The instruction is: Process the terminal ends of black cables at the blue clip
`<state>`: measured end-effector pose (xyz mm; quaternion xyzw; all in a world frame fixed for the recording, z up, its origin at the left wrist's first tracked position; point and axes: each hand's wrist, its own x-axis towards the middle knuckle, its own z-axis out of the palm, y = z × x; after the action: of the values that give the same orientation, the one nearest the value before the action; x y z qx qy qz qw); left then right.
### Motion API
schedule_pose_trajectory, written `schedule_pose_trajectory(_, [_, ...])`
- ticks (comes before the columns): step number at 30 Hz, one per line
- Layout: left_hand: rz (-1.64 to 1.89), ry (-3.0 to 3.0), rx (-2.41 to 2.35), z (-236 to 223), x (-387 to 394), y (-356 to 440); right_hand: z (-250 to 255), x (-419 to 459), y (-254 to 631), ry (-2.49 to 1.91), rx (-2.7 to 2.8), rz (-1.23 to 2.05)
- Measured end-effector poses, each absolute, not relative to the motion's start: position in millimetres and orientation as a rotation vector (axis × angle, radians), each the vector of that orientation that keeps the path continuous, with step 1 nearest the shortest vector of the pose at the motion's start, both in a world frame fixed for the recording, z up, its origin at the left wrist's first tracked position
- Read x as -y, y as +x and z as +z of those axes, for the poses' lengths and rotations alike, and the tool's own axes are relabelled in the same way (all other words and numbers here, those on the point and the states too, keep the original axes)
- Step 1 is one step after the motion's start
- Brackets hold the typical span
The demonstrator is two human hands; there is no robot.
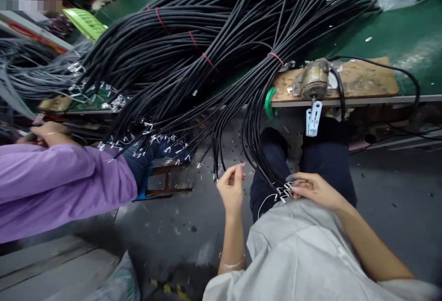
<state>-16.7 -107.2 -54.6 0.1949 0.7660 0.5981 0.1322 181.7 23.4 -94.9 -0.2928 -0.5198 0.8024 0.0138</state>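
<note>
Thick black cables with stripped, silvery wire ends spread from a bundle (253, 94) over the table edge toward my lap. My right hand (312, 189) is closed at the tips of several of these cables, pinching the bare wire ends (285, 191) above my thighs. To the left, my left hand (233, 186) is raised with its fingers curled together beside a few hanging cable ends (216, 172). Whatever lies between its fingertips, if anything, is too small to make out. A red tie (276, 58) binds the bundle further up.
More tied black cables (165, 38) cover the green table (414, 29). A small motor (315, 79) with a light-blue clip (313, 119) sits on a wooden board (369, 78) at the table edge. At left, a co-worker in a purple sleeve (65, 172) sits near a stool (167, 181).
</note>
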Motion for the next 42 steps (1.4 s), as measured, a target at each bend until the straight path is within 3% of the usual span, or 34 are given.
schedule_pose_trajectory(13, [1.508, 0.993, -2.174, -33.7, 71.1, 27.7, -131.3, -33.4, 197.0, -1.002, 2.143, 1.96])
schedule_pose_trajectory(23, [1.451, 1.419, -2.207, 14.0, 39.0, -11.4, -111.9, -23.7, 183.6, -0.922, 2.298, 1.755])
schedule_pose_trajectory(29, [1.479, 1.763, -2.395, 48.5, -24.2, -57.3, -101.7, -18.0, 180.1, -1.053, 2.294, 1.616])
schedule_pose_trajectory(32, [1.231, 1.931, -2.451, 57.3, -68.7, -69.3, -108.0, -15.2, 184.4, -1.163, 2.222, 1.587])
schedule_pose_trajectory(37, [0.484, 1.894, -2.646, 59.9, -126.1, -64.4, -122.0, -9.6, 195.4, -1.21, 2.232, 1.573])
schedule_pose_trajectory(42, [0.305, 1.867, -2.717, 69.9, -139.9, -57.0, -65.8, -23.9, 209.7, -0.964, 2.365, 1.289])
